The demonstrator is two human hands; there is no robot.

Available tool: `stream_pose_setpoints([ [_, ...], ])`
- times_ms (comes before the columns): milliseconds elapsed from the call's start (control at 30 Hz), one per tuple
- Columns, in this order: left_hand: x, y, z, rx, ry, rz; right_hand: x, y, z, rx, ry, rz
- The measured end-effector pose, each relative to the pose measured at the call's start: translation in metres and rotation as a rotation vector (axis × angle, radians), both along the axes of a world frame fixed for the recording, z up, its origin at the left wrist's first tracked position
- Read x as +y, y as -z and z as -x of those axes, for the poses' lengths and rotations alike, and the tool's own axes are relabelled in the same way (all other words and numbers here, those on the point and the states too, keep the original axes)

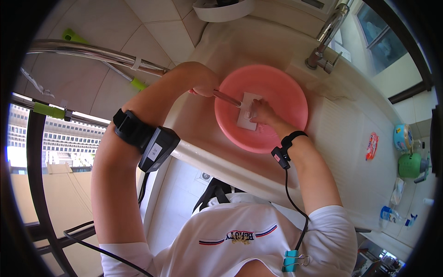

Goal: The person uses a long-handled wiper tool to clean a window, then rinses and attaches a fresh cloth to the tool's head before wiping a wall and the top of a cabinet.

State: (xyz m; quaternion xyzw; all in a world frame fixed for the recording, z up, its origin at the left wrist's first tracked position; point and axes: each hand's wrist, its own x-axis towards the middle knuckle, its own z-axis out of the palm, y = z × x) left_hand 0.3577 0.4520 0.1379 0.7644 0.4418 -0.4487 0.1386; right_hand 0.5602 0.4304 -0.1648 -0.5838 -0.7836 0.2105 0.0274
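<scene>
A metal mop pole [148, 65] runs from the upper left down into a pink plastic basin [294, 90]. My left hand [204, 83] grips the pole just outside the basin's rim. At its lower end sits a white rectangular flat mop head [247, 124], lying inside the basin. My right hand [263, 111] reaches over the basin, with its fingers on the middle of the mop head around the clear joint piece. The right fingertips partly hide that joint. A little water seems to lie in the basin's bottom.
The basin stands in a white laundry sink [346, 138] with a ribbed washboard side. A chrome faucet [316, 57] rises at the back. A red packet [372, 146], a green spray bottle [410, 165] and a blue-labelled bottle [389, 214] are at right. Another pole with green grips [138, 83] is at left.
</scene>
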Motion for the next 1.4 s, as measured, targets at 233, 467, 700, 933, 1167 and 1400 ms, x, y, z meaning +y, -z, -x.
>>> stream_pose_setpoints([
  [233, 0.002, 0.001, -0.001, -0.047, -0.093, 0.038, 0.011, -0.001, 0.007, -0.127, -0.13, -0.077],
  [467, -0.004, -0.004, -0.009, 0.01, -0.093, 0.002, 0.013, -0.003, 0.004, -0.075, -0.221, -0.173],
  [700, -0.015, -0.022, -0.001, -0.074, -0.117, -0.021, 0.017, -0.03, -0.007, -0.106, -0.236, -0.186],
  [933, -0.03, -0.054, 0.043, -0.19, -0.051, -0.17, 0.028, -0.019, -0.019, 0.511, 0.124, -0.204],
  [1167, -0.056, -0.058, 0.097, -0.361, -0.139, -0.29, 0.083, 0.066, -0.065, 0.439, 0.386, 0.393],
  [1400, -0.084, -0.07, 0.111, -0.418, -0.297, -0.347, -0.006, 0.071, 0.003, 0.013, -0.352, -0.463],
])
